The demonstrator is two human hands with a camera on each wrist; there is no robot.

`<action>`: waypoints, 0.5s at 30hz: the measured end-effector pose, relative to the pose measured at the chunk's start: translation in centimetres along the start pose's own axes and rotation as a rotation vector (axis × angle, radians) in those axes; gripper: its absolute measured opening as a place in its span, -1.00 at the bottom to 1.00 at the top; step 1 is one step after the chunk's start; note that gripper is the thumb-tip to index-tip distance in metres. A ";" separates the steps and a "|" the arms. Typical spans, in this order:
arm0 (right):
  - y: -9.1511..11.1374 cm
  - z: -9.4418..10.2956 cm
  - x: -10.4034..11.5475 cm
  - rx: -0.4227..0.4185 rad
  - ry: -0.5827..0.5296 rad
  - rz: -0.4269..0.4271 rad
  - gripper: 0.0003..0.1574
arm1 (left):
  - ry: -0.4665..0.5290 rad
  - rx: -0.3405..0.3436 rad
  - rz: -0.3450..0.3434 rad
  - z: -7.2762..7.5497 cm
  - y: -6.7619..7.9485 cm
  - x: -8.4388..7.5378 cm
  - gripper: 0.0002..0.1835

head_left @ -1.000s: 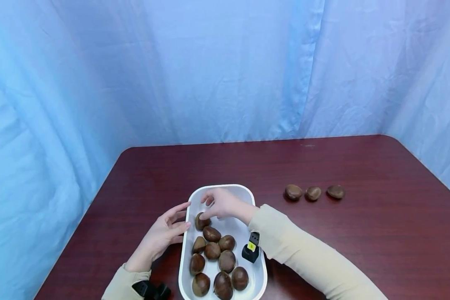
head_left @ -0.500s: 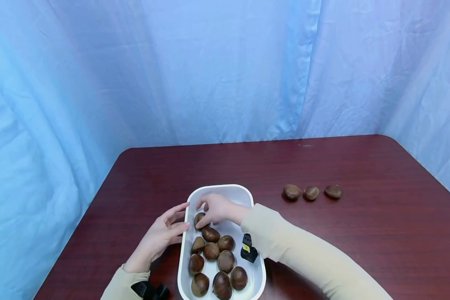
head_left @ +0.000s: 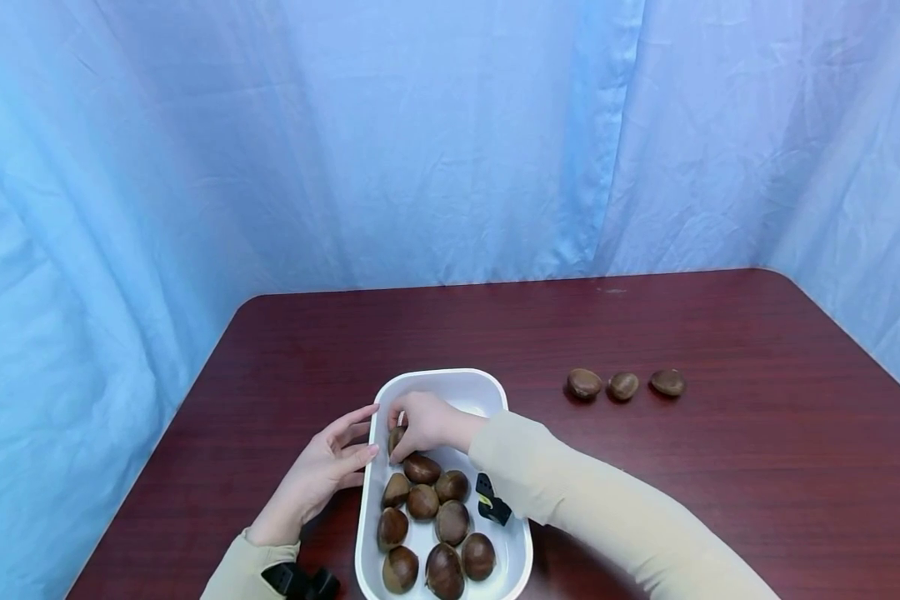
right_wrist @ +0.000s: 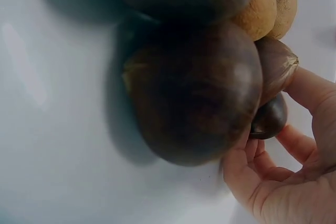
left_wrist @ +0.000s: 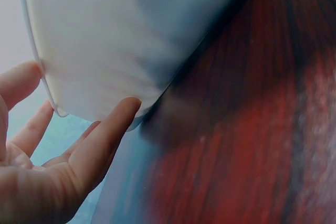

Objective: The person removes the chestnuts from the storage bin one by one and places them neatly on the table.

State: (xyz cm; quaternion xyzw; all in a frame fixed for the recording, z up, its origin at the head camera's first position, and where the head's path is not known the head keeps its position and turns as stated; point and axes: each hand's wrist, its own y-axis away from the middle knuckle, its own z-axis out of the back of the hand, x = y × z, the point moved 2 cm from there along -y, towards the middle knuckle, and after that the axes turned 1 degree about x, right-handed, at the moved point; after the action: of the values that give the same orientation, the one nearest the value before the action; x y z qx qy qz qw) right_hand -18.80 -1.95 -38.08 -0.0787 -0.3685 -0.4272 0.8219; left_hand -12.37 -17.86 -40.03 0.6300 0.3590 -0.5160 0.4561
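A white rectangular tray (head_left: 444, 372) holds several brown chestnuts (head_left: 422, 502). My right hand (head_left: 426, 422) reaches over its right side and pinches the farthest-left chestnut (head_left: 396, 440) between thumb and fingers, largely covering it. In the right wrist view, this dark chestnut (right_wrist: 270, 119) shows between the fingertips, behind nearer, larger chestnuts (right_wrist: 194, 93). Along the tray's left side, my left hand (head_left: 322, 471) touches the outer wall and rim with relaxed, spread fingers. The left wrist view shows its fingertips against the pale tray wall (left_wrist: 105, 40).
On the dark red table (head_left: 720, 475), right of the tray, lie three more chestnuts (head_left: 623, 386) in a row. Light blue curtains (head_left: 435, 150) hang behind the table and at both sides. The right sleeve (head_left: 607, 492) crosses the tray's right rim.
My right hand has moved slightly left and nearer, its thumb and fingers closing round the farthest-left chestnut. The left hand stays at the tray's side, and the other chestnuts lie as before.
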 end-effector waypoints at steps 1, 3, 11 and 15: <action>0.0 0.0 0.0 0.000 0.003 0.005 -0.67 | 0.000 -0.001 0.001 0.0 0.0 0.0 -0.28; 0.0 0.0 0.1 0.004 -0.004 0.014 -0.68 | -0.001 -0.004 0.004 0.0 0.0 0.0 -0.28; 0.1 1.1 0.0 -0.025 -0.171 0.012 -0.73 | -0.002 -0.005 0.008 -0.1 0.1 -0.1 -0.28; 0.4 1.7 0.0 -0.036 -0.220 -0.019 -0.76 | -0.005 -0.009 0.011 -0.1 0.1 -0.1 -0.28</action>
State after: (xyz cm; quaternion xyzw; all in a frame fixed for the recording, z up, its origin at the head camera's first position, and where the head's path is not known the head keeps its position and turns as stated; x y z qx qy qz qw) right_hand -19.43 -0.97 -36.78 -0.1364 -0.4494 -0.4301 0.7710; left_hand -12.32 -17.81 -39.88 0.6286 0.3569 -0.5133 0.4626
